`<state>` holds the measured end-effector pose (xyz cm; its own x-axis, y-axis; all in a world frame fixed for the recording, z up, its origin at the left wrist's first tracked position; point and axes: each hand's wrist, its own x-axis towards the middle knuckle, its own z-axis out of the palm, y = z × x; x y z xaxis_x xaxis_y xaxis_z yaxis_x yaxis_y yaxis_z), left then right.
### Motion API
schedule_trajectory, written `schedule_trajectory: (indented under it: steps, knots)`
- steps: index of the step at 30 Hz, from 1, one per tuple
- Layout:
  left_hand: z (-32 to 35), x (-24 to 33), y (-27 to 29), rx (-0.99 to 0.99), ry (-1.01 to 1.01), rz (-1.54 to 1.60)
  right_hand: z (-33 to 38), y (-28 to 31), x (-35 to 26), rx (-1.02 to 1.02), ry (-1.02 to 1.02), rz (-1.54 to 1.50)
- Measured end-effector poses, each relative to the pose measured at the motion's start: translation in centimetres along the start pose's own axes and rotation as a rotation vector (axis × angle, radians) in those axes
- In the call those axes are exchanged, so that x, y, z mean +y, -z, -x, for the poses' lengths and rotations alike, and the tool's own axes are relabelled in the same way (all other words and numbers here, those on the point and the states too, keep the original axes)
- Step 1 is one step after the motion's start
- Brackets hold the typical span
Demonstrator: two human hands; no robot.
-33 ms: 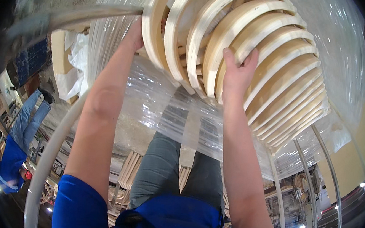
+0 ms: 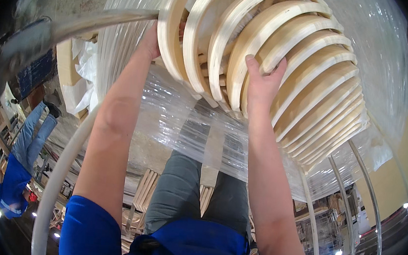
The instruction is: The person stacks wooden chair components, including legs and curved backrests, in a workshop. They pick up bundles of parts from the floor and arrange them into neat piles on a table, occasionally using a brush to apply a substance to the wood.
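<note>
A row of pale, curved wooden pieces (image 2: 244, 39) stands side by side, like ribs, at the upper middle. My right hand (image 2: 262, 86) is closed around the near end of one curved wooden piece (image 2: 289, 37) inside the row, thumb on its left and fingers on its right. At the row's left end, my left hand (image 2: 149, 44) grips the outermost curved wooden piece (image 2: 169, 32). Most of its fingers are hidden behind the wood; a bit of them shows through the gap.
Clear plastic wrap (image 2: 186, 114) surrounds the load below and at the sides. Metal tubes rise at the left (image 2: 58, 183) and right (image 2: 340, 207). More wooden pieces (image 2: 146, 188) lie beyond my legs. A person in blue (image 2: 15, 179) is at the far left.
My right hand has shifted very slightly left, its thumb a little farther from the fingers. My left hand stays at the outermost piece.
</note>
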<state>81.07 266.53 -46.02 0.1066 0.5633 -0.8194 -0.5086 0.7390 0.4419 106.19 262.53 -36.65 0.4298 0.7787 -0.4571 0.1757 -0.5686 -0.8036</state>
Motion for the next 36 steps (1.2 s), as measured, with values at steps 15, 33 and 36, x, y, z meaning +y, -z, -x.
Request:
schedule_trajectory:
  steps: [15, 33, 36]
  knots:
    - [-3.1, 2.4, -2.4, -0.507, 0.064, 0.053, -3.9, -3.4, -3.8, 0.14, 0.001, 0.296]
    - [-0.7, 4.7, -5.0, -0.149, 0.044, -0.249, -4.9, -2.6, -3.1, 0.167, -0.004, 0.453]
    - [-0.3, 4.8, -6.3, -0.301, -0.039, -0.226, -5.0, -2.5, -3.3, 0.157, -0.031, 0.447]
